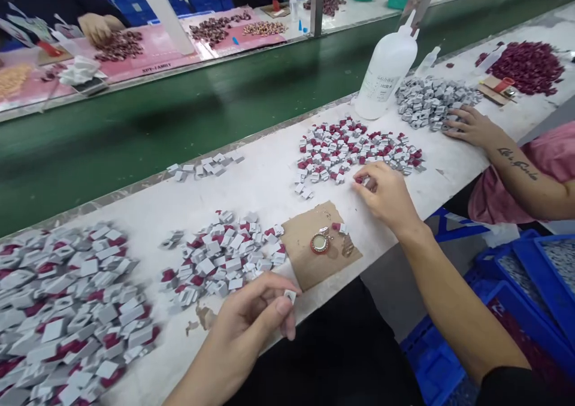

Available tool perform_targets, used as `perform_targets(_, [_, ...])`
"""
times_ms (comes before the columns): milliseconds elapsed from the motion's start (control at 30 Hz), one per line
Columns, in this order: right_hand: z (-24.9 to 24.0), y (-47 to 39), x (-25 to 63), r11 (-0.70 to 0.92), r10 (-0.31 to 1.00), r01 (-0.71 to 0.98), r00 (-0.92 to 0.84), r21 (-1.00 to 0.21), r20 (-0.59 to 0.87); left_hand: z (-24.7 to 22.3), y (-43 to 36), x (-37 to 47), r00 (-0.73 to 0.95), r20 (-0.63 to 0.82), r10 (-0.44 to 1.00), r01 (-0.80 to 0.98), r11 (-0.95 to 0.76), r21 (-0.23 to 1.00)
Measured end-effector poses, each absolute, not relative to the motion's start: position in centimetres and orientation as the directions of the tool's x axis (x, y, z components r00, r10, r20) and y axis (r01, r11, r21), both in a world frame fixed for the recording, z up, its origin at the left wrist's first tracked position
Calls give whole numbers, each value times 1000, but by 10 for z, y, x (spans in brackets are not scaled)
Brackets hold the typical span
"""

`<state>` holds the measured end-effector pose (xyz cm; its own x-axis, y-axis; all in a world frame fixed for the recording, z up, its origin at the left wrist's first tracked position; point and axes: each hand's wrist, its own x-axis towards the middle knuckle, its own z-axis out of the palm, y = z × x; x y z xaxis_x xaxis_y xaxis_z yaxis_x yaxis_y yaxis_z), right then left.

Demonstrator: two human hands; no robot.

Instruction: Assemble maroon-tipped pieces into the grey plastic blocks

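Observation:
Between the thumb and fingers of my left hand [256,319] is a small grey part [290,297], near the table's front edge. My right hand [386,193] pinches a small grey and dark red piece [363,181] at the near side of a pile of grey and red pieces [350,148]. Between my hands lies a brown cardboard square [305,262] with a small round red-rimmed dish [320,243] and a grey and red piece [340,228] on it. Another mixed pile [224,250] is just beyond my left hand.
A large mixed pile [67,310] covers the left end. A white bottle [386,73] stands upright behind the right pile. At right, a co-worker's hand [471,127] touches grey parts [426,97]. Blue crates [516,274] sit below. Across the green belt [179,112], other people work.

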<state>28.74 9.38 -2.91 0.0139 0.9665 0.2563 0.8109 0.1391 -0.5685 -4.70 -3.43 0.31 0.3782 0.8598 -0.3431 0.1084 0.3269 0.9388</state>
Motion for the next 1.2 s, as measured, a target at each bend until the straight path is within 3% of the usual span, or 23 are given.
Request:
perform_targets(133, [-24,61,293,98,988,870,-25,-482,155,-3,-43,-36,363,-389,847,110,376,920])
perform_targets(267, [-32,41,293,82,990,911,-28,-403,138,-8,-40,-22,349,-403,846,-53,448,893])
perform_targets(400, [-38,28,292,37,985,842,60,-539,161,-11,-35,-15,336,-360,871,-205,440,874])
perform_targets(567, [-33,19,298,-78,984,692,168,-717,55,-10,-33,-13,348,-401,848,-293,504,812])
perform_targets(767, [-28,13,297,-66,995,674,95,-736,-2,-8,-32,-19,349,-408,844,-162,483,861])
perform_targets(900, [-27,5,295,-1,996,650,71,-760,59,-10,-36,-29,273,-438,857,-61,470,881])
perform_targets(1067, [-30,4,293,11,982,715,123,-699,141,-11,-47,-36,175,-497,850,25,501,865])
perform_targets(1200, [-29,1,284,20,970,708,156,-706,184,-11,-53,-32,145,-377,915,104,365,925])
